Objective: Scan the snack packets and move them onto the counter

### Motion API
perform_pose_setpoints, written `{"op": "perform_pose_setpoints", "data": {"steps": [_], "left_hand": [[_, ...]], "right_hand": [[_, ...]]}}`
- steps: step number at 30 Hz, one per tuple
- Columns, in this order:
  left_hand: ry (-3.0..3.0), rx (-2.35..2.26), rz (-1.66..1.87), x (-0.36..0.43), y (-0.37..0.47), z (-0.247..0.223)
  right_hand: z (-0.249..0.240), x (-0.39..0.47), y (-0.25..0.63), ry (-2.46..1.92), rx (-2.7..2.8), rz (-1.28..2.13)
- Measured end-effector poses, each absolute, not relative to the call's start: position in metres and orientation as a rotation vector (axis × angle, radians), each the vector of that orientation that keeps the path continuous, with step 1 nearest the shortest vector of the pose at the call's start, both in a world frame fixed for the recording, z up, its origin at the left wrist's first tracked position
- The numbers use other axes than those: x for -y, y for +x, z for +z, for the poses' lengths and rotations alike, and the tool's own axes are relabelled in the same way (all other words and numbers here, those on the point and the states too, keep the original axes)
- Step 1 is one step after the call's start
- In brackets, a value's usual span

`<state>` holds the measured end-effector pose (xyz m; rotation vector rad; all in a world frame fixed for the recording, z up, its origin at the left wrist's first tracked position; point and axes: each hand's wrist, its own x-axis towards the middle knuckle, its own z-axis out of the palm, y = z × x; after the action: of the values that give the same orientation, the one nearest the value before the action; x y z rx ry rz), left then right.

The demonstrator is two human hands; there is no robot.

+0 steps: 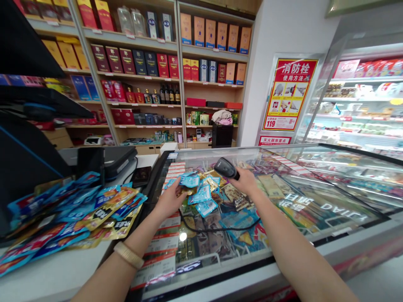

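My right hand (244, 180) is wrapped round the handle of a black barcode scanner (226, 168), held over the glass top of a freezer (217, 260). Its cable loops across the glass. With its fingers closed, my left hand (171, 199) grips light-blue snack packets (189, 180) near the left edge of the glass. Several more small blue packets (206, 206) lie on the glass between the two hands. On the white counter at the left is a heap of blue and gold snack packets (78, 214).
Beside the heap stand a dark monitor (28, 138) and a black device (118, 159). Price labels (160, 247) line the freezer's left side. Shelves of boxes and bottles (145, 63) rise behind, with a lit display fridge (362, 105) at the right.
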<state>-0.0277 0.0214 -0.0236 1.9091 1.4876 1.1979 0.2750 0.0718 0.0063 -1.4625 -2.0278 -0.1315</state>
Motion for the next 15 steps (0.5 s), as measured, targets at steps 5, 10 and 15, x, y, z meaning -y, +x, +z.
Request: {"op": "perform_pose_setpoints", "data": {"steps": [5, 10, 15], "left_hand": [[2.378, -1.697, 1.013, -0.016, -0.033, -0.025], [2.391, -2.239, 0.919, 0.0, -0.043, 0.004], [1.906, -2.804, 0.71, 0.025, -0.086, 0.039]], "right_hand": [[0.005, -0.072, 0.276, -1.509, 2.022, -0.131], [0.008, -0.07, 0.276, -1.529, 2.024, -0.135], [0.009, -0.07, 0.276, -1.54, 2.024, -0.136]]}}
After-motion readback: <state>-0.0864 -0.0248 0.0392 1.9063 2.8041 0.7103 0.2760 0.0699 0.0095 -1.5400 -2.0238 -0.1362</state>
